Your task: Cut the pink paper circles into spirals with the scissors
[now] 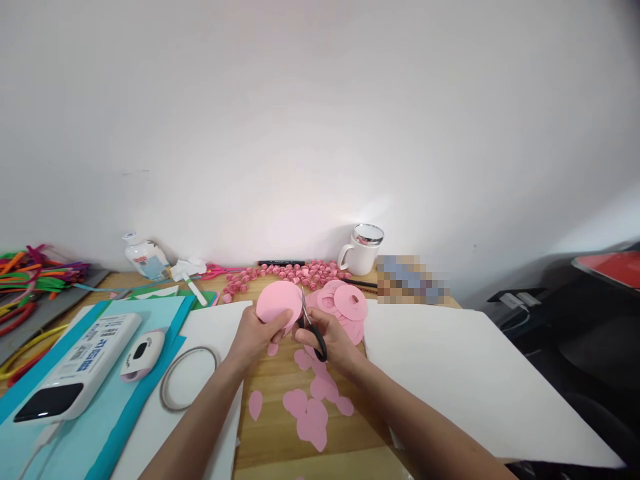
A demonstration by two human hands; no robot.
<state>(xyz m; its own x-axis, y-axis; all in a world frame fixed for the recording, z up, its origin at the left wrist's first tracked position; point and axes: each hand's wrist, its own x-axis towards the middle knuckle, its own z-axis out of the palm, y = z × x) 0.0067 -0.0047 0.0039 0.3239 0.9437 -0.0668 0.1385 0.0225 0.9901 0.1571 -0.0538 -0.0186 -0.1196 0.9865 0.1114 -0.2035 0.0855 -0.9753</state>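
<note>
Between thumb and fingers my left hand (260, 331) pinches a round pink paper disc (277, 301). My right hand (333, 337) grips black-handled scissors (318, 341), whose blades stand at the disc's right edge. Just behind my right hand lies a pile of pink paper rings and discs (351, 303). Below my hands, loose pink paper pieces (312, 420) are scattered on the wooden table (275, 453). One petal-shaped piece (255, 404) rests apart at their left. Small rolled pink paper curls (320, 272) are heaped at the back.
A white mug (361, 252) and a bottle (146, 256) stand near the wall. At left are a white power bank (80, 367), teal paper sheets (165, 313), a tape roll (167, 397) and colourful pipe cleaners (40, 273). White sheets (465, 373) cover the right side.
</note>
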